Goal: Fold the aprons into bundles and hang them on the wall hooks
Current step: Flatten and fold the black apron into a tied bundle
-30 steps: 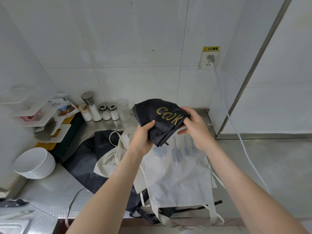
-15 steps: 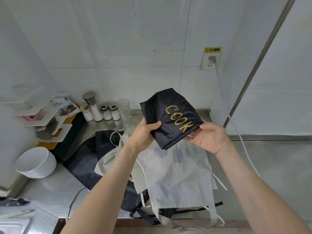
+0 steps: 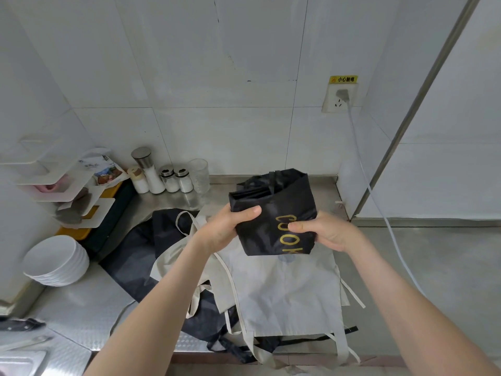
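A folded black apron (image 3: 273, 210) with gold "COOK" lettering is held in the air above the counter. My left hand (image 3: 230, 226) grips its left edge, thumb on top. My right hand (image 3: 325, 233) pinches its right side, thumb across the lettering. Black straps bunch at the bundle's top. Below it, a beige apron (image 3: 287, 289) with printed utensils lies spread on the steel counter (image 3: 81, 308), its ties trailing off the front edge. A dark apron (image 3: 135, 253) lies crumpled under and left of the beige one. No wall hooks are in view.
Spice shakers (image 3: 173, 180) and a glass (image 3: 200, 175) stand by the back wall. Stacked white bowls (image 3: 54, 260) sit at the left, beside a white shelf rack (image 3: 67, 191). A wall socket (image 3: 339, 97) feeds a white cable (image 3: 379, 207) down the right.
The black bundle has turned so the "COOK" lettering runs vertically, and it is folded narrower. My right hand moved from under the bundle to pinching its right side.
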`<state>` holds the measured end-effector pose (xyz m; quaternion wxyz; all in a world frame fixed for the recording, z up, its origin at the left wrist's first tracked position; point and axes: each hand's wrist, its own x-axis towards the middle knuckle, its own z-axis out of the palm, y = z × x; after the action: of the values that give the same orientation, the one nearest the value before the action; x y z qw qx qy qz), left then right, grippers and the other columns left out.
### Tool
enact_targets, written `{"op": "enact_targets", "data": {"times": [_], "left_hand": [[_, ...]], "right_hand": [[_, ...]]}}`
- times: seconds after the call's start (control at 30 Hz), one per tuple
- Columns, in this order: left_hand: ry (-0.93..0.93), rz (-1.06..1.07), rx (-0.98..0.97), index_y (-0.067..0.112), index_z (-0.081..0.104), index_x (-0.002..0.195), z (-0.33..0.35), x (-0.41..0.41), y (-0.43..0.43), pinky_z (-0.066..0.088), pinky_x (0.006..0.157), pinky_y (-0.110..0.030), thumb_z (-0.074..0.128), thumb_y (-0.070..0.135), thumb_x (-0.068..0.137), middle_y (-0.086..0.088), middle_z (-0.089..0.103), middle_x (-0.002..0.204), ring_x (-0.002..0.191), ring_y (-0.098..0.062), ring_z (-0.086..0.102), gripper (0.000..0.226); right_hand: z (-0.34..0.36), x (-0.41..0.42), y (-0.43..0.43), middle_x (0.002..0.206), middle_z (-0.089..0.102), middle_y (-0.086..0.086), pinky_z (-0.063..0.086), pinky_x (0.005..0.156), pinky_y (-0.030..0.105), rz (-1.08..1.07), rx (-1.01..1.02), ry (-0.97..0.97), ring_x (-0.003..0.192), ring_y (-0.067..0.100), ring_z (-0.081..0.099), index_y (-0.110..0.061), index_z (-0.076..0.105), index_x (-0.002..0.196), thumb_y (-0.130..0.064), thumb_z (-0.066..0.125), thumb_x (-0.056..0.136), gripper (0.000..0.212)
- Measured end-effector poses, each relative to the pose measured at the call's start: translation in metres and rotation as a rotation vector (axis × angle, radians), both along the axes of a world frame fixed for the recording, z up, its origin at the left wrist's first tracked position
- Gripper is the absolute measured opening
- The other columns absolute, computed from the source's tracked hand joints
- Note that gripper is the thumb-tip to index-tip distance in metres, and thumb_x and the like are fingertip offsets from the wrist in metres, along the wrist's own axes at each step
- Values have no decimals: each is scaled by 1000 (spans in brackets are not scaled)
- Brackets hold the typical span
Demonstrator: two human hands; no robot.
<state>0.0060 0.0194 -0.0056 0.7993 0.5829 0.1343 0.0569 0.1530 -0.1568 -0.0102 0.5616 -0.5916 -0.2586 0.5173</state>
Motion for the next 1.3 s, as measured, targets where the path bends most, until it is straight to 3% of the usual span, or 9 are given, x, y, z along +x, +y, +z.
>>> {"op": "enact_targets", "data": {"times": [0.1,0.17,0.23,0.37,0.6,0.73,0.87,1.1,1.3], "left_hand": [[73,47,154,17,65,107,0,-3,-1,53,82,-23,76,19,79,5,74,98,95,-16,69,31],[152,5,264,18,67,101,0,-4,-1,54,78,-20,69,16,86,4,75,93,89,-16,71,16],[213,-47,330,19,69,97,-2,-4,-3,55,78,-21,68,17,88,2,75,93,88,-17,71,10],[243,-43,348,20,70,96,-2,-1,-6,55,80,-24,70,19,86,0,75,93,88,-18,71,10],[313,91,376,23,70,97,-9,-2,-3,54,89,-37,72,44,81,2,75,91,88,-21,72,27],[339,231,384,21,69,97,-11,-4,-2,54,80,-29,67,48,85,3,74,89,87,-17,70,30],[358,342,460,17,67,103,-13,-3,-1,41,61,-18,63,45,89,9,67,87,80,-6,62,32],[330,189,420,26,65,87,-12,-2,0,49,61,-14,66,36,89,15,70,73,76,-12,67,10],[332,-95,508,27,66,83,-2,6,-13,48,63,-11,67,26,90,19,71,70,65,4,66,7]], "right_hand": [[2,5,-3,118,68,6,55,86,31,-22,95,103,107,20,66,-14,58,124,-19,91,57,75],[8,11,-3,142,49,-1,40,105,34,-98,160,-40,130,15,48,-34,46,138,-43,90,53,96],[17,10,2,153,28,-12,22,113,32,-63,112,-347,139,3,26,-43,42,139,-46,76,71,75],[20,3,17,157,16,-8,21,112,29,133,-107,-706,142,5,17,-7,67,117,-32,57,95,34],[20,1,12,101,38,1,28,80,20,9,-308,-857,107,14,36,-23,54,61,-35,53,96,37],[19,9,7,88,33,-2,19,69,-3,-69,-316,-929,103,14,33,-2,68,78,-33,55,96,38],[14,21,1,88,35,-7,26,83,21,-192,-297,-918,104,14,34,-9,65,74,-37,58,93,35],[12,33,-4,112,38,-3,23,96,28,-322,-283,-991,113,13,29,-15,61,70,-33,66,88,26],[26,16,7,82,62,13,40,70,35,-99,-168,-891,74,23,52,-8,59,74,-25,65,88,23]]}}
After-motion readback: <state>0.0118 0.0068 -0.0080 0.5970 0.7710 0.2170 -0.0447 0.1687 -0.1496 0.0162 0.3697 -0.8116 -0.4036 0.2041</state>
